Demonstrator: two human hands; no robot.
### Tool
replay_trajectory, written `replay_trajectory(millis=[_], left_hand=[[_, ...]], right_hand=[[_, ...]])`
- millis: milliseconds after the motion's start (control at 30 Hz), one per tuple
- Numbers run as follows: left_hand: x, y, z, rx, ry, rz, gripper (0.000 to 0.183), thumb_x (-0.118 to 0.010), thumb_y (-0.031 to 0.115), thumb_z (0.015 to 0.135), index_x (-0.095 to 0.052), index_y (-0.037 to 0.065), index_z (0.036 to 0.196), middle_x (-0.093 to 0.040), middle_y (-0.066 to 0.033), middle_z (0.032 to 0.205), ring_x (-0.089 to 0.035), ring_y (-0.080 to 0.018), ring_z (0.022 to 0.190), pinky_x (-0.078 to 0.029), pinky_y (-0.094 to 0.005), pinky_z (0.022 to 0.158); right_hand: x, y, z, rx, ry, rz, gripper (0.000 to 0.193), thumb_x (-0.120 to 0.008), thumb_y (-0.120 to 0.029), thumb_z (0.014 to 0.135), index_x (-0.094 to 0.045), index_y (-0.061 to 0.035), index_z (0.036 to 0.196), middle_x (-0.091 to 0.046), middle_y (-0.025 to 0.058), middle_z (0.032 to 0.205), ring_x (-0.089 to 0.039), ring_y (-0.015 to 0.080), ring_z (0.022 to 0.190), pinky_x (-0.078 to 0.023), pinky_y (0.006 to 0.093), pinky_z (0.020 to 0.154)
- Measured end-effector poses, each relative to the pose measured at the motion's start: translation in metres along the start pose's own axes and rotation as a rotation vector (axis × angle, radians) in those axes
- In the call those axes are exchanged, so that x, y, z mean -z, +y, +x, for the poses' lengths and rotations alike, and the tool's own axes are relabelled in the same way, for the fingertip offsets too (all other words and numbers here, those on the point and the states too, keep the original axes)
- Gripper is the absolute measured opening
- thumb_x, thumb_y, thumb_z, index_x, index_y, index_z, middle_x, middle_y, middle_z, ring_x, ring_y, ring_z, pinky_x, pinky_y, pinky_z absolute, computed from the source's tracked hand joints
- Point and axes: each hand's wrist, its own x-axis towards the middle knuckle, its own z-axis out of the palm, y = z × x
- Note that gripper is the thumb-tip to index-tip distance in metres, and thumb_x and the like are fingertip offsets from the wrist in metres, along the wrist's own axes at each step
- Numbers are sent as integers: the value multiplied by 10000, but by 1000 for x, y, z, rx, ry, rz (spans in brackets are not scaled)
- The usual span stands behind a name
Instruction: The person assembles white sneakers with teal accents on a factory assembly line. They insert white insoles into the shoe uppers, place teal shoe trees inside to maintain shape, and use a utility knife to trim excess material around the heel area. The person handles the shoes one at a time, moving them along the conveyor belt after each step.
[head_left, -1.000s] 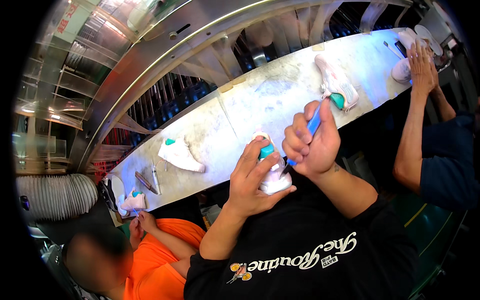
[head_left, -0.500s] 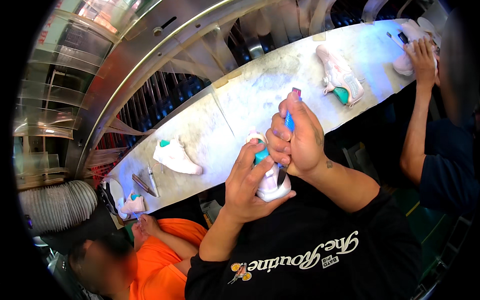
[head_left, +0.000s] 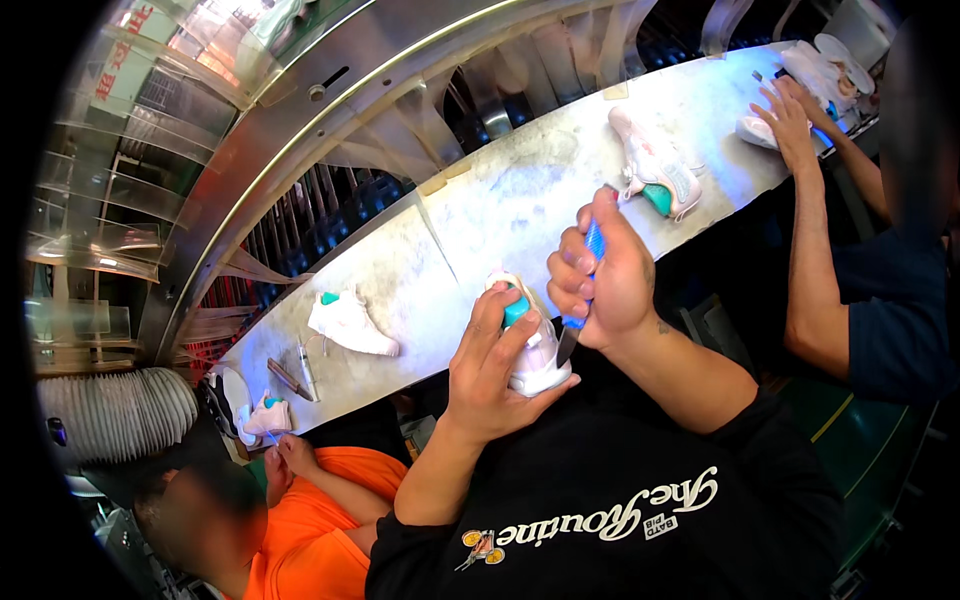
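My left hand (head_left: 485, 375) is wrapped round a white shoe (head_left: 543, 372) with teal stuffing (head_left: 516, 308) at its opening. The shoe's rounded end points toward my body, above the near edge of the table. In my right fist (head_left: 622, 285) is a knife (head_left: 596, 240) with a patterned blue handle. Its dark blade (head_left: 567, 345) points down beside the shoe, close to its right side; whether the tip touches it I cannot tell.
A pale worktable (head_left: 420, 290) bears a white shoe (head_left: 352, 322) at left and a pinkish one (head_left: 655, 165) at right. Tools (head_left: 288, 378) lie near a person in orange (head_left: 320, 520). At far right, another person's hands (head_left: 790, 125) handle a shoe. Clear strip curtains (head_left: 410, 140) hang behind.
My right hand has tilted the knife and drawn slightly away from the shoe, so more of the handle and blade shows. The far-right person's hand has come off the shoe, fingers spread.
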Motion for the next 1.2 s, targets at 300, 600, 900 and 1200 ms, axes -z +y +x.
replay_trajectory(millis=[300, 600, 900, 1200], left_hand=[[-31, -7, 23, 1, -22, 104, 1015, -1031, 191, 673, -570, 76, 1570, -525, -316, 1617, -560, -533, 1443, -459, -601, 1186], [2, -55, 29, 91, -138, 552, 1004, -959, 118, 594, -650, 150, 1549, -604, -274, 1546, -693, -425, 1145, -550, -500, 944], [21, -63, 1, 337, -225, 582, 1191, -1067, 267, 564, -551, 69, 1618, -566, -257, 1610, -671, -435, 1227, -565, -488, 1060], [29, -68, -1, 337, -275, 548, 1201, -1058, 378, 613, -525, 22, 1628, -511, -278, 1658, -656, -427, 1228, -570, -482, 1062]], right_hand=[[17, -18, 26, 56, 35, -177, 367, -553, -500, 1168, -487, -163, 1039, -445, 0, 720, -392, 101, 526, -331, 285, 424], [29, -40, 42, 544, -225, -271, 318, -515, -456, 1198, -536, -143, 1143, -534, 36, 807, -561, 157, 662, -548, 360, 650], [24, 55, 74, 135, -278, -124, 357, -579, -475, 1175, -523, -162, 1013, -469, 2, 762, -462, 140, 651, -433, 340, 627], [13, 70, 64, 189, -120, -140, 399, -575, -481, 1177, -477, -167, 951, -447, -6, 734, -433, 122, 615, -409, 318, 581]])
